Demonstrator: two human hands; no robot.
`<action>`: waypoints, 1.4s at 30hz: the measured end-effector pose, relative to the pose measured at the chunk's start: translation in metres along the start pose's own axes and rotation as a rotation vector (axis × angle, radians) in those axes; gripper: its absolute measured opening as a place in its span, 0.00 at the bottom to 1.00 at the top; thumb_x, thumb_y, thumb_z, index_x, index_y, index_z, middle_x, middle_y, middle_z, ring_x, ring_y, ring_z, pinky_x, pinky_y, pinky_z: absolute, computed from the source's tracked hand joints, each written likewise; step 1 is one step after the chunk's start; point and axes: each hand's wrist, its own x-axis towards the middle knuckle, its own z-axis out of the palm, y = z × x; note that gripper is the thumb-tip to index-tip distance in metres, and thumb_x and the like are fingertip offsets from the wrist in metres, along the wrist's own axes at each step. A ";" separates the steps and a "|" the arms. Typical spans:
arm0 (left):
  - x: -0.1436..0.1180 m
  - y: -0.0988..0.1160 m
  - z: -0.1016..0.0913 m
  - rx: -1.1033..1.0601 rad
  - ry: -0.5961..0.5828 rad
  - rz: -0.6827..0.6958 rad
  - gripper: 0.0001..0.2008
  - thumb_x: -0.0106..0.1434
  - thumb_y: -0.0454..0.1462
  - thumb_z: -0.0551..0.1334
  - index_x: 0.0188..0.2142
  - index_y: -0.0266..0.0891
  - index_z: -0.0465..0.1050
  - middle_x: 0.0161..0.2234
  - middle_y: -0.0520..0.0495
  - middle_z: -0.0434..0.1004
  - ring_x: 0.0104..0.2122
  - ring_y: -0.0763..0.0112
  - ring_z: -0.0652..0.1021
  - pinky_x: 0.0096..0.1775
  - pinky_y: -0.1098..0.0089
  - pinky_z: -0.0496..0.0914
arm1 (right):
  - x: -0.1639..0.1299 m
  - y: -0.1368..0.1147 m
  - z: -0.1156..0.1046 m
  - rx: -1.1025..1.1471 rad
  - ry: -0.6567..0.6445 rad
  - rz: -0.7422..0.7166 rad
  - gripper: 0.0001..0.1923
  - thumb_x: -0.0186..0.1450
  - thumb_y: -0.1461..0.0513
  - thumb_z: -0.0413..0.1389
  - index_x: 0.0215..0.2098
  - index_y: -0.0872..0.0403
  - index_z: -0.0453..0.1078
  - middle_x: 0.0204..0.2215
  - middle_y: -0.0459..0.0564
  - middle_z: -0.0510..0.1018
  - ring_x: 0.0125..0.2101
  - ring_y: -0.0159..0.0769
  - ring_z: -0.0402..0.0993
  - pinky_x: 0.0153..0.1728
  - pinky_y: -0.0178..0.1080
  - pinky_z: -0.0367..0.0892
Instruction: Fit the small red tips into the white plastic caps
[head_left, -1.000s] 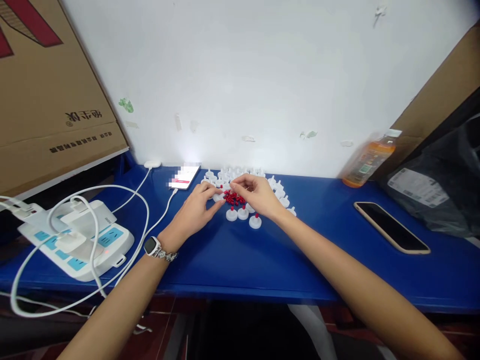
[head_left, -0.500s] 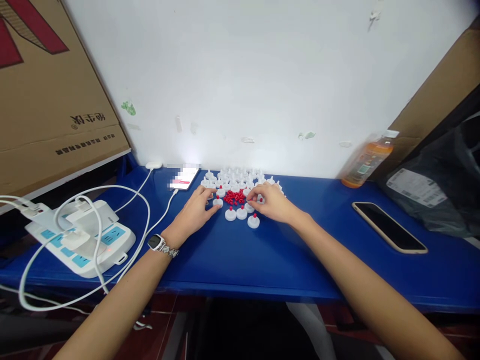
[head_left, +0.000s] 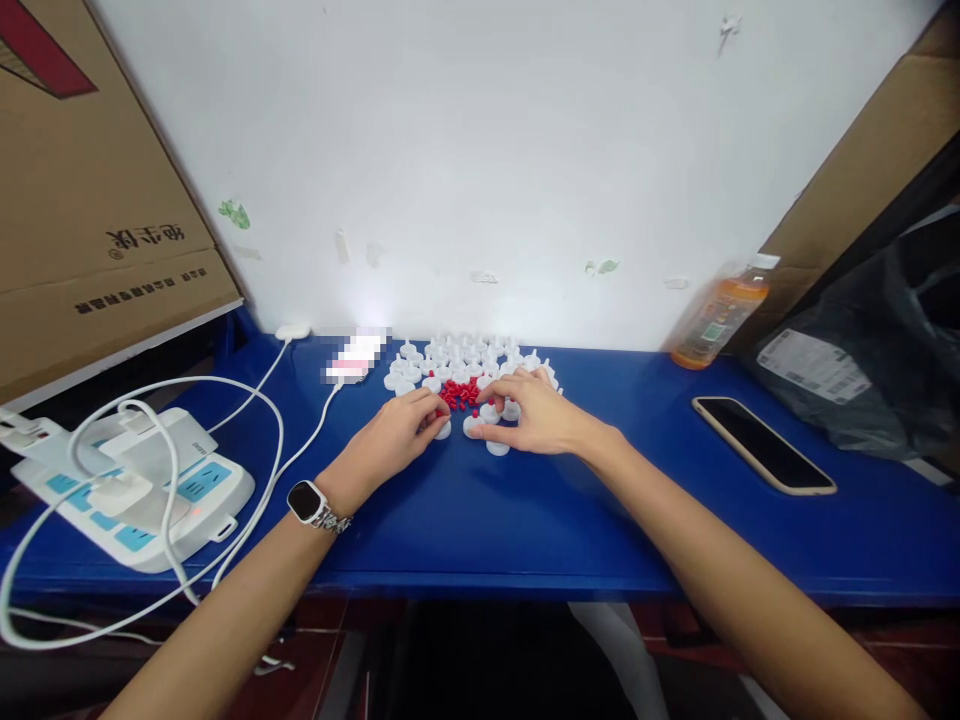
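My left hand [head_left: 401, 430] has its thumb and forefinger closed on a small red tip, over a white round cap [head_left: 444, 431] on the table. My right hand [head_left: 540, 412] hovers at the right of the group, thumb and forefinger apart. Its thumb is beside a white cap with a red tip [head_left: 475, 414] and partly hides other caps. A pile of loose red tips [head_left: 459, 393] lies between both hands. Behind it stand many white nozzle caps [head_left: 471, 352], close together, spouts up.
On the blue table [head_left: 480, 530] are a power strip [head_left: 225, 495] with looped white cables at left, a lit phone [head_left: 360, 355] at the back, and a dark phone [head_left: 765, 445] at right. An orange drink bottle [head_left: 720, 318] leans near the white wall [head_left: 480, 150]. Cardboard flanks both sides.
My left hand has closed its fingers at the nearest left cap. The right hand has moved slightly left and nearer, its thumb and forefinger spreading. The view has shifted a little.
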 end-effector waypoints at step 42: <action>0.025 -0.008 -0.002 0.300 0.012 0.071 0.05 0.66 0.35 0.56 0.34 0.40 0.69 0.29 0.47 0.71 0.34 0.62 0.72 0.39 0.62 0.67 | 0.051 0.038 0.014 -0.300 0.160 0.080 0.09 0.69 0.58 0.53 0.36 0.53 0.74 0.34 0.53 0.78 0.40 0.45 0.66 0.44 0.46 0.49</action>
